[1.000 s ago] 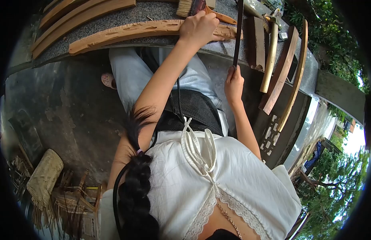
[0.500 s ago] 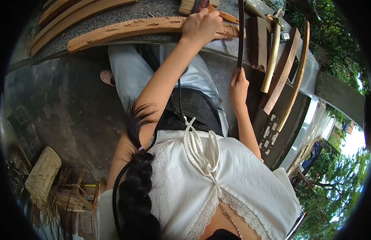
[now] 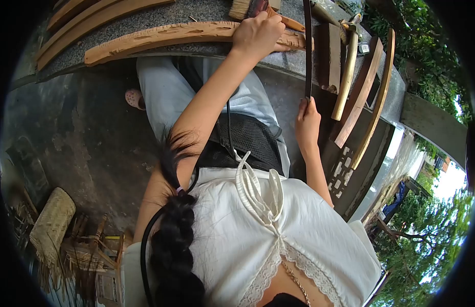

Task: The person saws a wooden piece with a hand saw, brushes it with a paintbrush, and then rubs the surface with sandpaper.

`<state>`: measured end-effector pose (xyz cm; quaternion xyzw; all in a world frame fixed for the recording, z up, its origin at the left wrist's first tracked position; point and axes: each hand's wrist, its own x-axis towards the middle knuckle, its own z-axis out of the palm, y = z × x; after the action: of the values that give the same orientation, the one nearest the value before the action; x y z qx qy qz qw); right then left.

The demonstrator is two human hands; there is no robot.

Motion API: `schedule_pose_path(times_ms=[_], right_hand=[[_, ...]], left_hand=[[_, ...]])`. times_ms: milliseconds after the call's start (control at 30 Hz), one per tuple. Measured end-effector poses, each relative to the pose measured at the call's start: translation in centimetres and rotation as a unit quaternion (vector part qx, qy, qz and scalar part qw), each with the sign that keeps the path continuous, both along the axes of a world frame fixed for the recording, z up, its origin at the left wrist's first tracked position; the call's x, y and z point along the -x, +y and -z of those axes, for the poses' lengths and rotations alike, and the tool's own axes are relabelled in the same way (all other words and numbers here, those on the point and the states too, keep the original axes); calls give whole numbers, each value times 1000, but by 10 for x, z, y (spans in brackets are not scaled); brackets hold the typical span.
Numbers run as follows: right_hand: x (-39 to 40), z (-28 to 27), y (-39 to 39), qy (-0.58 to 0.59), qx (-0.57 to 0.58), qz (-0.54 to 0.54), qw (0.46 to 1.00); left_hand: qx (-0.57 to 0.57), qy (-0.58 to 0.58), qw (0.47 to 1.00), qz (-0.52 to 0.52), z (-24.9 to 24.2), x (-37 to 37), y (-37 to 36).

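Observation:
A long curved wooden strip with rough notches along its face lies near the edge of the grey stone-topped table. My left hand is closed over its right part, one finger reaching down onto the wood. What the fingers grip is mostly hidden. An orange-brown wooden piece shows beside them. My right hand is wrapped around the lower end of a long, narrow dark bar. The bar points away from me, passing over the strip's right end, and its far end is out of view.
A bristle brush lies beyond my left hand. More curved wooden strips rest at the far left. To the right are a dark wooden block, a pale-handled tool and other curved strips. A woven basket stands lower left.
My right hand has drawn slightly toward my body with the dark bar. My left hand stays in place on the notched strip. The view has shifted a little.

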<state>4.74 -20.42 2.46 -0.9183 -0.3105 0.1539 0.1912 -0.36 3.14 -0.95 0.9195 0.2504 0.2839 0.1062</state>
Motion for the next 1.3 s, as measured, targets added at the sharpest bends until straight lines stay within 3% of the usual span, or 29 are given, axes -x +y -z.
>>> schedule_pose_path(times_ms=[100, 233, 300, 567, 700, 967, 1200, 1300], right_hand=[[4, 2, -8, -1, 6, 4, 1000], [-23, -2, 43, -29, 23, -2, 999], [-29, 1, 44, -69, 9, -46, 997], [-1, 11, -6, -9, 3, -3, 1000], [-28, 7, 59, -78, -32, -56, 995], [-5, 61, -26, -55, -37, -26, 997], [-23, 35, 49, -116, -74, -58, 989], [-8, 67, -8, -79, -56, -46, 994]], left_hand=[[-10, 0, 1000, 7, -1, 2, -1], [6, 7, 1000, -7, -4, 0, 6], [23, 21, 999, -22, -5, -2, 7], [-4, 11, 1000, -17, -3, 1, 6], [-5, 12, 1000, 1, -6, 7, -4], [-22, 8, 1000, -10, 1, 6, -5], [14, 12, 1000, -16, -4, 6, 0], [-11, 7, 1000, -16, 0, 5, 2]])
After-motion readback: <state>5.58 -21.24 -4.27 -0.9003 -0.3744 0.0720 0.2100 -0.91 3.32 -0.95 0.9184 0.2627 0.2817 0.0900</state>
